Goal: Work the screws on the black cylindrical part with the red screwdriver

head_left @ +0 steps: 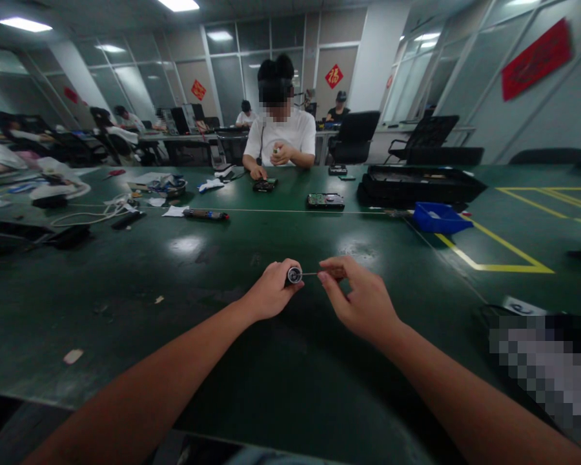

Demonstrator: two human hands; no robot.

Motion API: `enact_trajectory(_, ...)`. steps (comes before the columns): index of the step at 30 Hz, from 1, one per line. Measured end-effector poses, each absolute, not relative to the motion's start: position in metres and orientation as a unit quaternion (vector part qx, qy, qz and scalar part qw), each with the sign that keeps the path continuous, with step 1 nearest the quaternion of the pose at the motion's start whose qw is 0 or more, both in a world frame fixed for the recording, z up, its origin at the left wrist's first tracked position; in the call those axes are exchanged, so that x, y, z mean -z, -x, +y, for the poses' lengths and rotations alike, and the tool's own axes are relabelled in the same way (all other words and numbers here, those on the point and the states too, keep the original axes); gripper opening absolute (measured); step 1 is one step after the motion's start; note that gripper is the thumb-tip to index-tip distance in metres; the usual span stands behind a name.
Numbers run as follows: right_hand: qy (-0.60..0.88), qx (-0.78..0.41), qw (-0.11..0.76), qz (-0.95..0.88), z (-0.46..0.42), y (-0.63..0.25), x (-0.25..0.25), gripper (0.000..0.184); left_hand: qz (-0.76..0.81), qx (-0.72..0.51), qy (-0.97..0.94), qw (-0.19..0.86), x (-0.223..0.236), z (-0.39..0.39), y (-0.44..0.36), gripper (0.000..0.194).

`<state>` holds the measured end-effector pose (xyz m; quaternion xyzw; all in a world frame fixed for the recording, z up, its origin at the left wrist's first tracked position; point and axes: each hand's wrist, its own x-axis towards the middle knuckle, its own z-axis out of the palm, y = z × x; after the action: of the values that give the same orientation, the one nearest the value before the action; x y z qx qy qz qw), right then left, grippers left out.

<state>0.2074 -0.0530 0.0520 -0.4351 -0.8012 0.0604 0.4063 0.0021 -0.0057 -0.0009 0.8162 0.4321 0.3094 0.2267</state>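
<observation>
My left hand (pixel 270 290) is closed around a small dark cylinder, a screwdriver handle (pixel 293 276) with a round silvery end facing me. A thin metal bit (pixel 310 274) sticks out of it toward the right. My right hand (pixel 356 297) pinches that bit between thumb and fingertips. Both hands hover just above the dark green table (pixel 184 284), close together near its middle.
Across the table a person in a white shirt (pixel 281 132) handles a small device (pixel 265 185). A hard drive (pixel 325 201), a blue tray (pixel 437 217), a black case (pixel 419 184), a pen-like tool (pixel 206 214) and cables (pixel 91 213) lie farther back. Yellow floor lines (pixel 503 248) run at right.
</observation>
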Motion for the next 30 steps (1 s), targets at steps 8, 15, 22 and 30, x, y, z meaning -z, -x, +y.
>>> enact_trajectory(8,0.439,-0.061,0.378,-0.813,-0.055,-0.207,-0.056,0.024,0.434,-0.307,-0.816,0.224,0.001,-0.006,-0.004,0.015)
enact_trajectory(15,0.421,-0.094,0.429,-0.794,-0.054,-0.208,-0.048,0.026,0.441,-0.312,-0.808,0.235,-0.002,-0.008,-0.004,0.013)
enact_trajectory(22,0.435,-0.333,0.554,-0.627,-0.038,-0.206,-0.039,0.019,0.441,-0.309,-0.808,0.240,-0.006,-0.009,-0.004,0.012)
enact_trajectory(30,0.430,-0.500,0.564,-0.498,-0.023,-0.209,-0.032,0.025,0.436,-0.310,-0.814,0.227,-0.008,-0.009,-0.005,0.015)
